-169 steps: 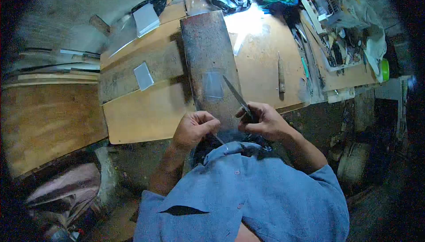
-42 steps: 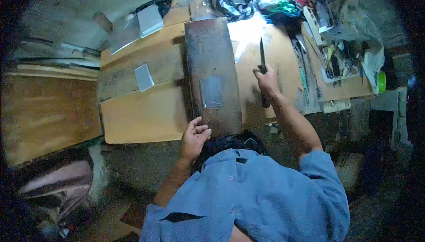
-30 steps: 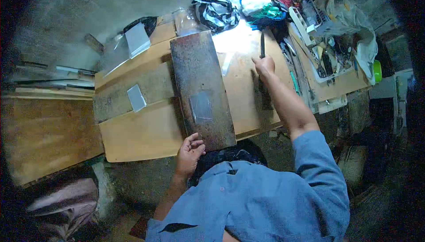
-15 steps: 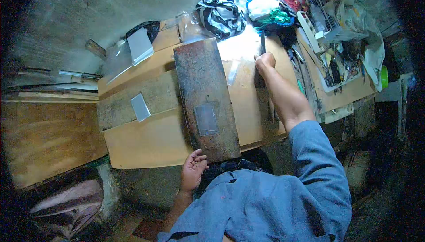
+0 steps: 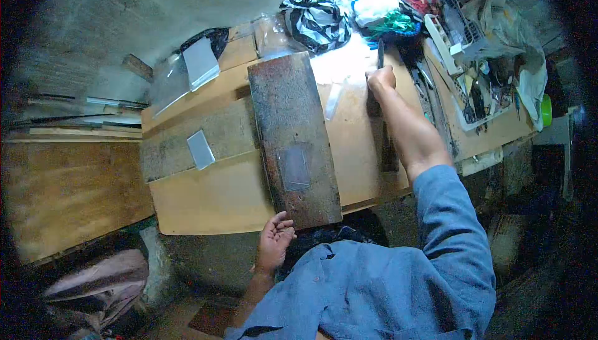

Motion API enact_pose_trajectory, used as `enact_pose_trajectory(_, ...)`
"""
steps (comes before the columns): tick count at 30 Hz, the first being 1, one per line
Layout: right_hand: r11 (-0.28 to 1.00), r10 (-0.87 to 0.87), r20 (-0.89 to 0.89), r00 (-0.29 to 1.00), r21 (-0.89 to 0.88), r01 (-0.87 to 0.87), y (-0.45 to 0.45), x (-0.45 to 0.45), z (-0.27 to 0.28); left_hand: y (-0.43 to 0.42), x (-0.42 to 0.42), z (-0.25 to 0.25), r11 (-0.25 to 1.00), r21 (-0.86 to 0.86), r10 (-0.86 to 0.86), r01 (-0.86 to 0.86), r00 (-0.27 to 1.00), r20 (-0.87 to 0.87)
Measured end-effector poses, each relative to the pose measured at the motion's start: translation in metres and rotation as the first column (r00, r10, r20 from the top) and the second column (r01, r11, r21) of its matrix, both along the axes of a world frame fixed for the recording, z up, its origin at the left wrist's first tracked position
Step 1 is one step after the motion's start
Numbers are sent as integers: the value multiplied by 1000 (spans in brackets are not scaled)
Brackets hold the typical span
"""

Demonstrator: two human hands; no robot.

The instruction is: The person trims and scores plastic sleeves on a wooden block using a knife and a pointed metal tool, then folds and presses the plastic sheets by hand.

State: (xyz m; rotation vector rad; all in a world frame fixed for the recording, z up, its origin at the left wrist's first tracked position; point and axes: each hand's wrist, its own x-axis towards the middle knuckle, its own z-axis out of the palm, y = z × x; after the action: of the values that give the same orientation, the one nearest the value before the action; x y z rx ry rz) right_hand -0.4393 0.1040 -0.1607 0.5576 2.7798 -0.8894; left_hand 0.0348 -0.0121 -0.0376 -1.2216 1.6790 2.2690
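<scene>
My right hand (image 5: 382,79): wrapped round the knife (image 5: 380,55), right of the dark board (image 5: 288,97), far end | my left hand (image 5: 276,241): fingers loosely parted, by its near end | clear sheet (image 5: 294,167): on the board

A: How's the cam sitting on your feed?

B: I'm watching through a single one, worn on the head, facing forward and tipped well down. The blue shirt (image 5: 374,284) is right up close along the bottom, and the table (image 5: 212,200) spreads across the middle.

A: Wide or tight?

B: Super wide, lol. I've got the left hand (image 5: 275,236) low near center, the right hand (image 5: 382,79) farther out, and a black-and-white bundle (image 5: 316,22) at the table's far edge; corners go dark.
</scene>
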Motion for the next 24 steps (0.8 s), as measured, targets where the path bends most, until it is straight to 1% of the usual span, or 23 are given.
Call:
enact_pose_trajectory(1, 998, -17, 29, 999, -53, 18, 2, -10, -15, 0, -1, 3, 999, 40, 0, -1, 999, 33)
enact_pose_trajectory(2, 998, -16, 28, 999, -54, 18, 6, -17, -29, 0, 1, 1, 999, 39, 0, -1, 1000, 31)
enact_pose_trajectory(4, 996, 59, 77, 995, -71, -54, 8, -23, -37, 1, 5, -5, 999, 33, -1, 1, 1000, 17)
enact_pose_trajectory(5, 996, 63, 75, 995, -72, -58, 8, -25, -41, 1, 5, -5, 999, 32, 3, -3, 1000, 14)
enact_pose_trajectory(7, 997, -26, 57, 998, -78, 30, 8, -10, -17, 3, 2, -1, 999, 41, 23, -24, 999, 22)
enact_pose_trajectory(8, 997, -23, 57, 998, -73, 27, 12, -6, -6, 5, 1, 0, 999, 46, 25, -26, 999, 22)
enact_pose_trajectory(10, 990, 39, 83, 996, -139, -28, 19, 0, 11, 7, -1, -1, 999, -40, 29, -31, 999, -39)
enact_pose_trajectory(11, 991, 43, 79, 996, -133, -32, 23, 7, 18, 7, -1, -3, 999, -34, 34, -35, 998, -44)
enact_pose_trajectory(12, 931, 16, 19, 1000, -365, -8, 29, 18, 24, 5, -1, -6, 1000, -26, 14, -15, 998, -61)
enact_pose_trajectory(13, 817, -23, -32, 999, -577, 0, 35, 31, 32, 5, -3, -7, 1000, -18, -6, 4, 997, -78)
enact_pose_trajectory(14, 745, 1, -50, 999, -667, -34, 43, 45, 40, 7, -6, -7, 1000, -12, -2, 1, 997, -83)
enact_pose_trajectory(15, 661, 24, -68, 997, -748, -67, 50, 64, 54, 8, -11, -4, 999, -35, -33, 30, 995, -97)
enact_pose_trajectory(16, 645, 50, -106, 993, -756, -113, 54, 84, 70, 8, -18, 2, 997, -59, -65, 59, 992, -111)
enact_pose_trajectory(17, 627, 77, -142, 987, -762, -159, 58, 106, 87, 8, -25, 10, 993, -47, -113, 111, 993, -40)
enact_pose_trajectory(18, 572, 124, -116, 985, -803, -167, 62, 132, 106, 8, -31, 14, 993, -42, -109, 107, 993, -39)
enact_pose_trajectory(19, 513, 173, -94, 981, -841, -171, 65, 157, 124, 10, -37, 17, 992, 22, -122, 123, 991, -61)
enact_pose_trajectory(20, 505, 196, -56, 979, -850, -150, 66, 183, 140, 11, -42, 19, 987, 85, -132, 139, 988, -84)
enact_pose_trajectory(21, 383, 244, 33, 969, -921, -66, 68, 205, 153, 15, -47, 18, 983, 91, -154, 161, 985, -81)
enact_pose_trajectory(22, 357, 313, 41, 949, -931, -77, 70, 225, 164, 18, -52, 19, 983, 91, -151, 159, 985, -80)
enact_pose_trajectory(23, 313, 354, 107, 929, -950, -10, 71, 243, 174, 22, -57, 21, 972, 170, -145, 164, 982, -120)
enact_pose_trajectory(24, 312, 354, 108, 929, -950, -9, 70, 258, 181, 23, -60, 22, 953, 248, -136, 173, 978, -161)
